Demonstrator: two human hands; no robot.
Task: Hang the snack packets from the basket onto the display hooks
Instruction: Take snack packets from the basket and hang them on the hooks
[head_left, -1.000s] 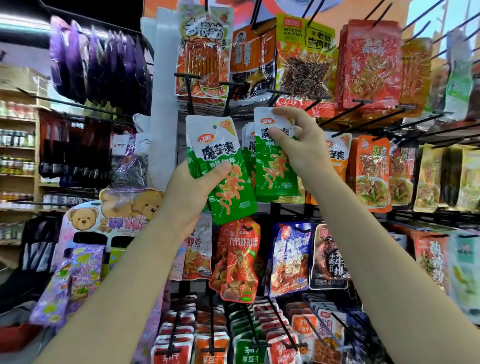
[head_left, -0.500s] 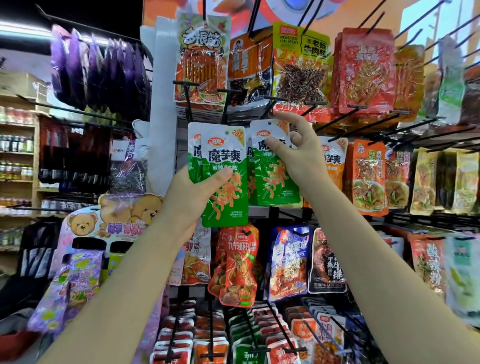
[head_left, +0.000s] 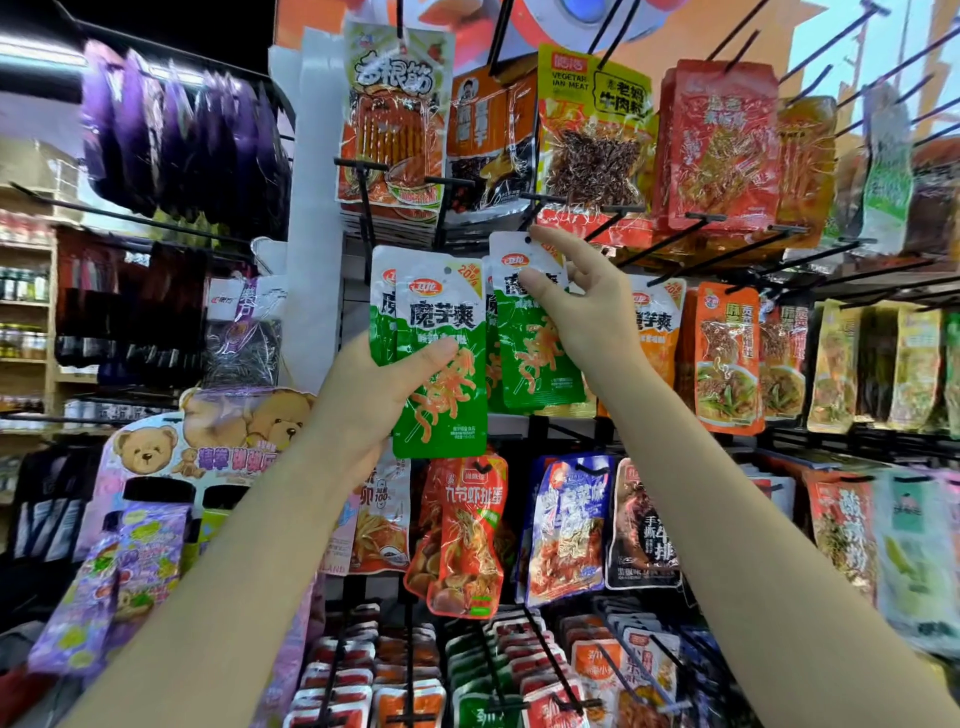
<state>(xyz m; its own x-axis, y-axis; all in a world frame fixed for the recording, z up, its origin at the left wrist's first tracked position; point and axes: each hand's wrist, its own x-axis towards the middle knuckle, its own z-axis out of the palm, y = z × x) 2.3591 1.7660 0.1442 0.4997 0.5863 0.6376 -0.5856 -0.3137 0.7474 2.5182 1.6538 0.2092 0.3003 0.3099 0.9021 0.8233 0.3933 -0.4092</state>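
Green packets (head_left: 441, 364) fanned in left hand (head_left: 363, 400); right hand (head_left: 582, 312) pinches another packet (head_left: 530, 332), its hook hidden.

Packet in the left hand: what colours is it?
White top, green body with orange strips pictured: the packet gripped by the left hand. Head view, the only one.

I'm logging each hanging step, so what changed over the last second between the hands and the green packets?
The right hand lifted its green packet toward the hook tip, and its grip opened from a full hold to a thumb-and-finger pinch near the punched hole. The left hand straightened its stack of green packets from tilted to upright. Both hands held on to their packets, and the hanging packets around them stayed put.
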